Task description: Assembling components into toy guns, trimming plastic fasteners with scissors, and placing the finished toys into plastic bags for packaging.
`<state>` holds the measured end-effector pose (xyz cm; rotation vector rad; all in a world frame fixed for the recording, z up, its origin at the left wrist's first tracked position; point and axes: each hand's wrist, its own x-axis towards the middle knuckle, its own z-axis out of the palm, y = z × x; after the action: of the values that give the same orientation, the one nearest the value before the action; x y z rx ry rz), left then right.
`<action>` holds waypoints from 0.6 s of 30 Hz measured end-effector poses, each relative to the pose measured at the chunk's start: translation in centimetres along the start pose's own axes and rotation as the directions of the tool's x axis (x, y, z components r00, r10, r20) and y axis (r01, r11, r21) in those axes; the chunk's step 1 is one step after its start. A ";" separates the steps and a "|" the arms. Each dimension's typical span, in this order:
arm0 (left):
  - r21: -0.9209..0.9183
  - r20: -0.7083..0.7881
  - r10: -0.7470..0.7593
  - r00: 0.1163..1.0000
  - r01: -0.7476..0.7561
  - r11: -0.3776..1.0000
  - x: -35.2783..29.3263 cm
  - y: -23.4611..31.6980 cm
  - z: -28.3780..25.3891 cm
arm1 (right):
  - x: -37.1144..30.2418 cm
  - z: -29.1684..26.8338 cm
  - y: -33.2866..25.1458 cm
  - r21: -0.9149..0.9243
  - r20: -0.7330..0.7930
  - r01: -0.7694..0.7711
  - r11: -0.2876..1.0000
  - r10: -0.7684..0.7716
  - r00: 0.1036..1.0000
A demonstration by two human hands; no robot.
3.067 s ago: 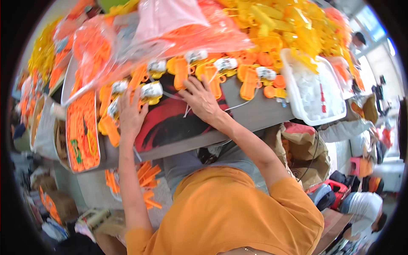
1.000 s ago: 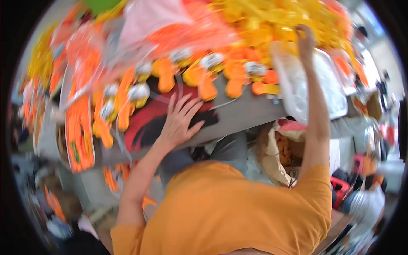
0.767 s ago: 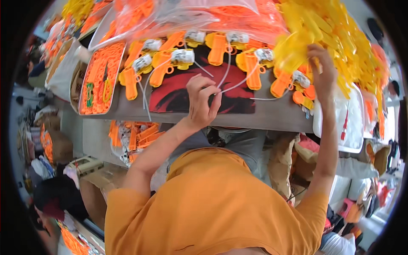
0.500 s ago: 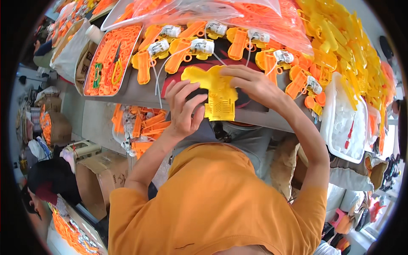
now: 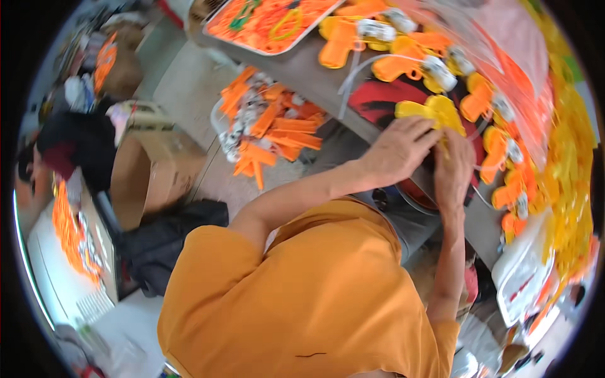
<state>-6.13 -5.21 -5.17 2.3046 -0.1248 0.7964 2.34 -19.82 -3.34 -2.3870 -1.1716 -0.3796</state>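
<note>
Both hands meet at a yellow plastic shell (image 5: 444,112) with rounded lobes, held over the table's front edge. My left hand (image 5: 397,148) reaches across from the left, its fingers bent over the shell's near side. From below, my right hand (image 5: 455,167) grips the shell's lower part, which the fingers mostly hide. Beneath the shell lies a red and black mat (image 5: 384,101). Beyond it, orange and yellow toy-like assemblies (image 5: 403,60) with white printed parts and pale cords stand in a row.
A metal tray (image 5: 277,49) of orange parts holds yellow-handled scissors (image 5: 287,25). Orange pieces fill a bin (image 5: 217,120) below the table. At right are heaped yellow shells (image 5: 564,183) and a white tub (image 5: 504,277). A cardboard box (image 5: 170,170) sits at left.
The view has swung, so the table now slants down to the right. My left hand has gone from spread fingers beside the shell to fingers closed on it; my right hand is lower.
</note>
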 end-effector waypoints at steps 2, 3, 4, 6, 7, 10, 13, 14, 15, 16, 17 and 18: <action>0.041 -0.077 0.079 0.994 -0.076 0.996 -0.5 0.2 -1.6 | -0.1 0.6 1.7 -0.029 -0.002 0.098 0.995 -0.099 0.995; 0.011 -0.152 0.079 0.985 -0.078 0.997 -1.1 0.0 -2.8 | 0.1 0.8 2.1 -0.008 0.019 0.107 0.994 -0.107 0.994; 0.028 -0.158 0.065 0.985 -0.061 0.998 -2.5 -0.7 -3.6 | 0.3 0.8 1.6 -0.030 0.011 0.103 0.994 -0.103 0.995; 0.033 -0.420 -0.017 0.907 0.034 0.999 -6.1 -2.8 -5.0 | 0.7 1.2 2.0 -0.085 0.006 0.112 0.990 -0.112 0.994; 0.058 -0.504 -0.098 0.858 0.147 0.987 -7.4 -4.1 -6.0 | 0.7 1.3 1.7 -0.106 -0.004 0.078 0.991 -0.079 0.997; 0.017 -0.627 -0.375 0.682 0.494 0.869 -11.5 -10.7 -10.3 | 0.6 1.6 2.0 -0.152 -0.132 0.096 0.984 -0.117 0.984; 0.006 -0.627 -0.573 0.528 0.739 0.674 -16.6 -20.7 -14.5 | 0.6 1.5 2.0 -0.097 -0.227 0.109 0.989 -0.129 0.965; -0.043 -0.587 -0.624 0.516 0.750 0.660 -16.2 -22.6 -15.3 | 0.5 1.4 2.0 -0.054 -0.269 0.098 0.994 -0.109 0.957; -0.089 -0.542 -0.671 0.506 0.759 0.645 -15.5 -24.3 -15.8 | 0.3 1.4 2.1 -0.067 -0.293 0.085 0.994 -0.101 0.951; -0.090 -0.544 -0.668 0.508 0.756 0.649 -14.9 -26.7 -16.1 | 0.3 1.4 2.1 -0.069 -0.298 0.086 0.994 -0.103 0.949; 0.001 -0.512 -0.663 0.546 0.773 0.635 -14.6 -29.3 -16.3 | 0.4 1.6 2.1 -0.083 -0.276 0.090 0.992 -0.110 0.955; 0.089 -0.469 -0.664 0.583 0.779 0.621 -14.2 -31.1 -16.2 | 0.4 1.7 2.1 -0.104 -0.252 0.086 0.991 -0.110 0.962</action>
<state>-16.64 27.02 -22.04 2.0784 1.1489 0.8245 4.34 -19.84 -5.17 -2.2758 -1.1760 -0.7675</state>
